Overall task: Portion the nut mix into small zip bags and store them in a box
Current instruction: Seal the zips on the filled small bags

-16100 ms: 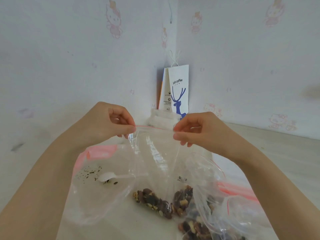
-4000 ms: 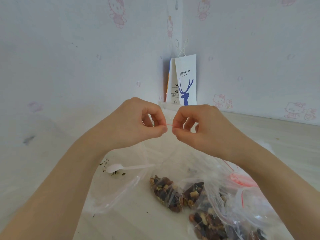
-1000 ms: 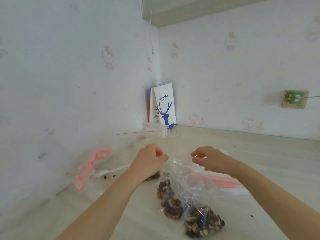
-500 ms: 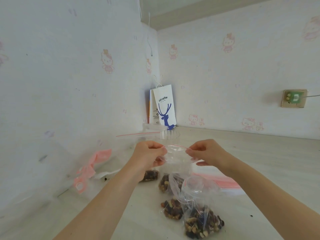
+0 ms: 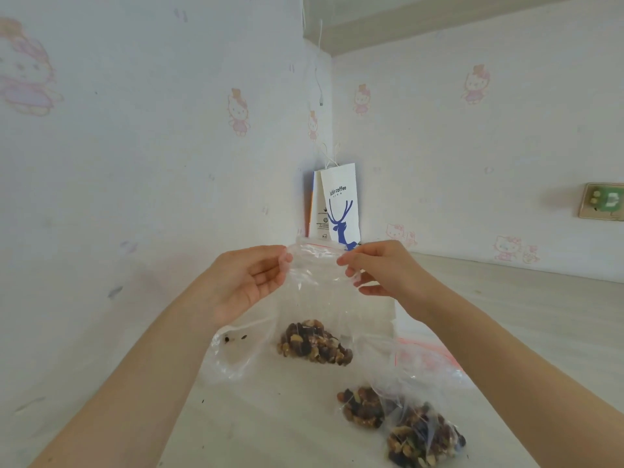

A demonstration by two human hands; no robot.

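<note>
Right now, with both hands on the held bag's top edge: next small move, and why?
Probably pinch along the red zip strip to press it shut. The left hand and right hand pinch the top corners of the small zip bag; it hangs upright, nut mix settled at the bottom. Seal state unclear.

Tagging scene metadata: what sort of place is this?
Likely a home room, not a lab: cartoon-cat wallpaper, a coffee paper bag standing in the corner, a wall socket. The left hand and right hand pinch a zip bag over a pale tabletop.
</note>
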